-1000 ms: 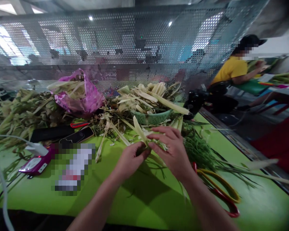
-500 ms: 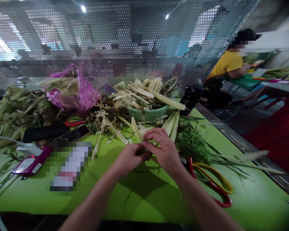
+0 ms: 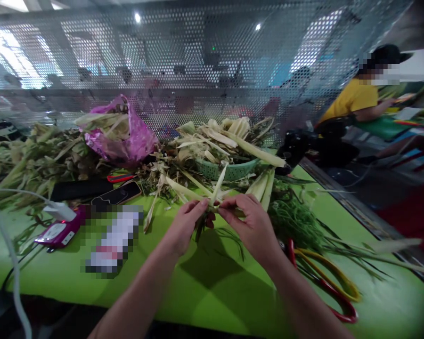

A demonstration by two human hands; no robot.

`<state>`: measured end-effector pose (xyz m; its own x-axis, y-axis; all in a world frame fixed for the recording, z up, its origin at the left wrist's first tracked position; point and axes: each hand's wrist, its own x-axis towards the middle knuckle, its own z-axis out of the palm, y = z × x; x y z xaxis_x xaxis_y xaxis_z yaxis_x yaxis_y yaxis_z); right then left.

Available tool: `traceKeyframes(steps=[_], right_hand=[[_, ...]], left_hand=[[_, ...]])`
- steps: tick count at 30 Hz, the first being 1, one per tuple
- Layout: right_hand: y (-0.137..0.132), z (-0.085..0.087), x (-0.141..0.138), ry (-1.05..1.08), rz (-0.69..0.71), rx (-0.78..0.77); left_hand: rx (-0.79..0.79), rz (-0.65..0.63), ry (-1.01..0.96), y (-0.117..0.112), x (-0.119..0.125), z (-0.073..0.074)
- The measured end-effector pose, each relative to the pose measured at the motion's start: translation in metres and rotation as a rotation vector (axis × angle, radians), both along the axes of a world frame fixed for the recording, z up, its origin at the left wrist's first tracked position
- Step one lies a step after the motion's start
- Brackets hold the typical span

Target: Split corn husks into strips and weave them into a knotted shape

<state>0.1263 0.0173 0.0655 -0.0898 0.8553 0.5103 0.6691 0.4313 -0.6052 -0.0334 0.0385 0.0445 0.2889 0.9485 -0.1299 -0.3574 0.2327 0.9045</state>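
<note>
Between two hands point(image 3: 184, 227) point(image 3: 250, 221), one pointed husk point(image 3: 219, 182)

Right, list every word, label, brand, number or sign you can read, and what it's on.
No readable text anywhere.
Purple power strip: pale panel, too small and blurred to read.
Pale oblong item: pixelated, so any print is hidden.
Pink bag: creased; any print is too blurred to make out.
</note>
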Motion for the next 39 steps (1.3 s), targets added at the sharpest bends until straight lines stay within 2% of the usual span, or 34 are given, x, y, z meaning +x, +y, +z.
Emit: traceKeyframes(steps=[9, 13, 16, 20, 24, 29, 34, 39], right_hand=[[0.003, -0.004, 0.007, 0.014, -0.052, -0.009], [0.002, -0.002, 0.007, -0.073, -0.172, 0.176], [-0.003, -0.001, 0.000, -0.104, -0.225, 0.277], [-0.008, -0.005, -0.015, -0.167, -0.082, 0.109], [-0.005, -0.012, -0.024, -0.215, -0.094, 0.012], [-0.003, -0.014, -0.024, -0.207, -0.097, 0.037], [-0.004, -0.014, -0.024, -0.207, -0.056, 0.054], [-0.003, -0.014, -0.024, -0.325, -0.067, 0.113]], left_hand=[[-0.047, 0.028, -0.084, 0.001, -0.003, 0.002], [-0.084, -0.013, -0.112, 0.002, -0.001, 0.001], [-0.075, 0.036, -0.125, 0.003, 0.000, -0.001], [-0.072, 0.114, -0.175, 0.004, 0.002, -0.004], [-0.050, 0.087, -0.223, 0.003, 0.003, -0.004], [0.029, 0.002, -0.246, 0.002, 0.003, -0.004], [0.056, 0.059, -0.214, 0.001, 0.003, -0.003], [0.033, 0.172, -0.189, 0.001, 0.006, 0.000]])
